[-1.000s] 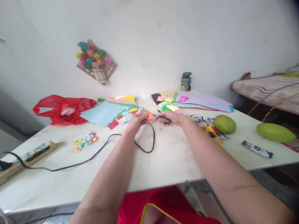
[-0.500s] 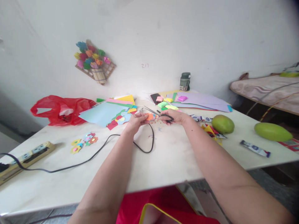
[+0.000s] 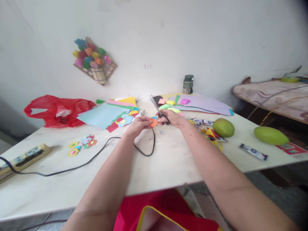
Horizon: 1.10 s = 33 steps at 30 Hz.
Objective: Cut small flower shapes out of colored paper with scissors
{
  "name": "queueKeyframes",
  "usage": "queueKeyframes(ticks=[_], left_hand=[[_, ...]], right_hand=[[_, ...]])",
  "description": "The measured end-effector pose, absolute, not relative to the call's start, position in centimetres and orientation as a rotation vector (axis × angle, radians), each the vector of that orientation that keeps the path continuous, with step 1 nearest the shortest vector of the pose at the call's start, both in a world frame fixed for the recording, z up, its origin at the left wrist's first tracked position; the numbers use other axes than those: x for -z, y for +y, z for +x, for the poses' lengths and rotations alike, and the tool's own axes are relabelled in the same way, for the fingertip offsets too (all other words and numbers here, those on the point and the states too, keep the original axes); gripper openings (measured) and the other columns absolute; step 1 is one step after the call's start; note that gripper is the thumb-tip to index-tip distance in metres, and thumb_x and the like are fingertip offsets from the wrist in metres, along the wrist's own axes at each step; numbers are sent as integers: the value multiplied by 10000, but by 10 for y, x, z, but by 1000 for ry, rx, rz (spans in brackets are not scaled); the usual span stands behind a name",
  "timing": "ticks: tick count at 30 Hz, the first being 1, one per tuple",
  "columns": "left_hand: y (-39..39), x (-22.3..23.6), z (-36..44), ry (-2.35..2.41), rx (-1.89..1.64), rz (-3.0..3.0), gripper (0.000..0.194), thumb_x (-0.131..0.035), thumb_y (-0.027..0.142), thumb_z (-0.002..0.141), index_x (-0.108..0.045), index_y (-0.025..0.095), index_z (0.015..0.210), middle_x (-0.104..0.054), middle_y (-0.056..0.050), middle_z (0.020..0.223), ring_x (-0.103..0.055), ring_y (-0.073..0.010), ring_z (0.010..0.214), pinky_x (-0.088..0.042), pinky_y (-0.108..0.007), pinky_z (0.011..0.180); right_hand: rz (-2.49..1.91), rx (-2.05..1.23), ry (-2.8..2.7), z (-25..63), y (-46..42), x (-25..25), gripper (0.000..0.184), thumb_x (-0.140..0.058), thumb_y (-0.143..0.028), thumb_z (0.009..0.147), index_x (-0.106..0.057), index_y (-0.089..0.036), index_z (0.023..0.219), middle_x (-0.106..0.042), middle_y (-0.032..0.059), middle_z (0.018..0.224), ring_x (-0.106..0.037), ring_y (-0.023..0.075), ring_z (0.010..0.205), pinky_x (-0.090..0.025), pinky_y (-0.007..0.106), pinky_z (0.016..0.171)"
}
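My left hand (image 3: 141, 124) pinches a small piece of orange paper (image 3: 153, 122) above the middle of the table. Close beside it, my right hand (image 3: 171, 118) is wrapped round the black handles of a pair of scissors (image 3: 156, 104). Their blades point up and away to the left, slightly parted and clear of the paper. The right fingertips come near or touch the orange piece's right edge; I cannot tell which. Behind my left hand lie cut paper scraps (image 3: 121, 121). Small paper flowers (image 3: 83, 144) rest on the table to the left.
A black cord (image 3: 96, 162) curves from a power strip (image 3: 26, 160) to below my hands. Coloured sheets (image 3: 96, 114), a red plastic bag (image 3: 77, 110), clay pieces (image 3: 166, 106), purple paper (image 3: 207, 104), a flask (image 3: 188, 84), mangoes (image 3: 270, 135) and a tube (image 3: 253, 151) surround the work area.
The scissors have swung from pointing left, near the orange paper, to pointing upward away from it. My right hand has turned and come closer to my left. The view has shifted slightly.
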<state>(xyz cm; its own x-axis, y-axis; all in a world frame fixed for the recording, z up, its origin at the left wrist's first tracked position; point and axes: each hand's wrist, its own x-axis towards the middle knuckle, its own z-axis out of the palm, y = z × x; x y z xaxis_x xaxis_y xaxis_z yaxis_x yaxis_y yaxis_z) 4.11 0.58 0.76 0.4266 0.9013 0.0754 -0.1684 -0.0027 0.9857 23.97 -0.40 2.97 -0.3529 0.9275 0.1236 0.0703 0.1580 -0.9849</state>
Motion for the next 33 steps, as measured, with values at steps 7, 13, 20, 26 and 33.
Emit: queueKeyframes(ticks=[7,13,20,26,33], left_hand=[[4,-9,43,760,-994,1306,267,-816,269,533,-657,121,689,-669,-42,710,-618,-130,663,-505,-262,645],[4,-10,46,777,-1024,1326,264,-798,293,549,-634,119,662,-643,-35,669,-585,-109,604,-462,-225,566],[3,-10,46,712,-1098,1335,339,-805,333,553,-572,138,704,-627,-6,671,-584,-101,580,-493,-243,581],[3,-11,45,748,-1032,1412,320,-801,348,568,-598,135,692,-612,-4,615,-548,-88,510,-465,-238,547],[7,-8,46,801,-1003,1478,329,-804,362,560,-604,119,656,-626,-8,636,-551,-84,539,-471,-243,576]], right_hand=[[-969,-1259,-1580,234,2,-23,354,-747,-168,556,-561,-158,857,-576,-45,588,-547,93,493,-419,199,462],[-980,-1168,-1567,229,1,-24,329,-700,-118,572,-569,-168,869,-585,-42,578,-553,96,492,-409,191,455],[-962,-1219,-1573,236,-1,-29,331,-695,-165,588,-547,-164,885,-595,-35,559,-553,98,469,-416,194,456],[-996,-1191,-1486,239,-6,-37,371,-737,-199,592,-537,-167,903,-608,-28,568,-552,92,491,-392,173,450],[-964,-1173,-1540,234,1,-28,308,-657,-101,578,-574,-161,868,-599,-41,565,-536,85,479,-402,184,467]])
